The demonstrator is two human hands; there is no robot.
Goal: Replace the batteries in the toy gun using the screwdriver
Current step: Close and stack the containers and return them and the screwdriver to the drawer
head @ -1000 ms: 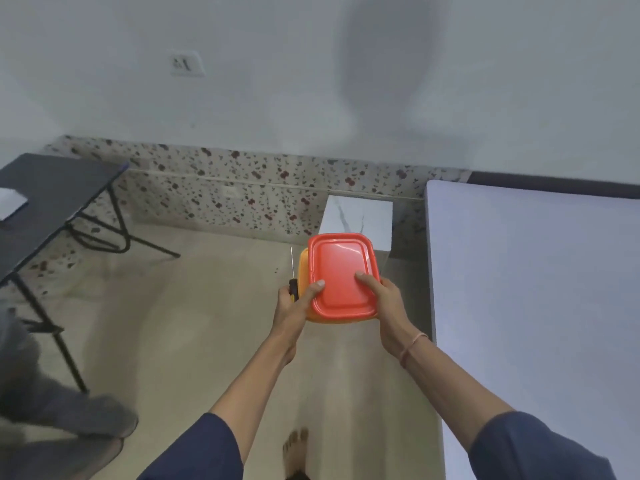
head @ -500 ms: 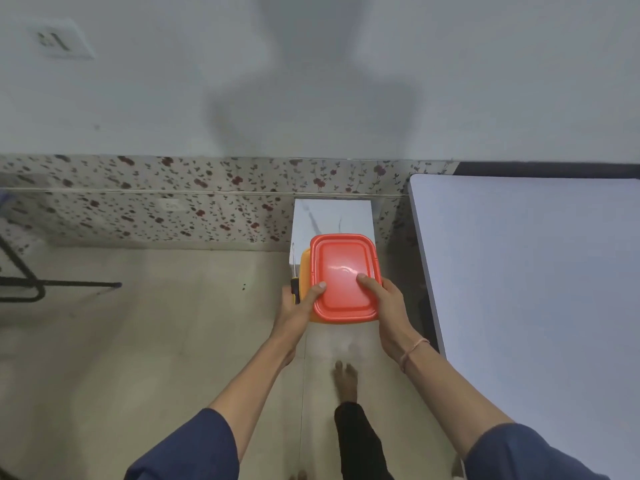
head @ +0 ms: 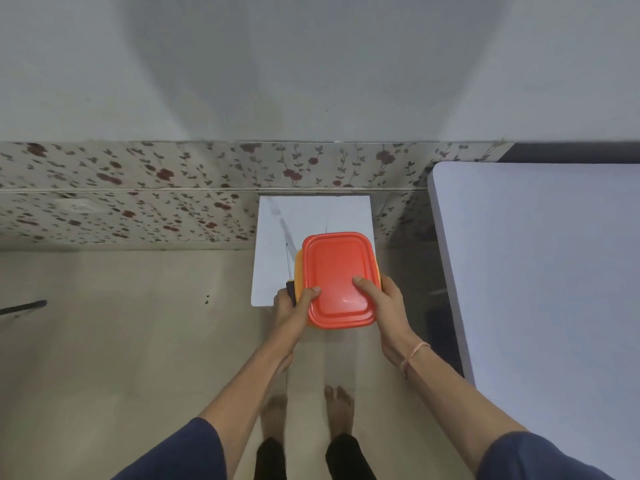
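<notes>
Carrying the box (head: 337, 277) in both hands put the screwdriver (head: 289, 271) most at risk. The left hand (head: 294, 311) gripped the box's left side with its thumb pressed on the lid. The tool's dark handle was only trapped between that palm and the box wall, with its thin metal shaft pointing away. Any slackening of those fingers could, by my judgement, let it slip to the floor (head: 121, 341) near the bare feet (head: 273, 410). The right hand (head: 388, 306) was clamped on the right side, thumb on top. The lid was glossy red plastic, a rounded rectangle with a raised rim, and the body beneath showed orange. The box sat over the near right corner of a small white tabletop (head: 277, 230) veined like marble; whether it touched could not be told. No toy gun showed; it was possibly inside the opaque box.
</notes>
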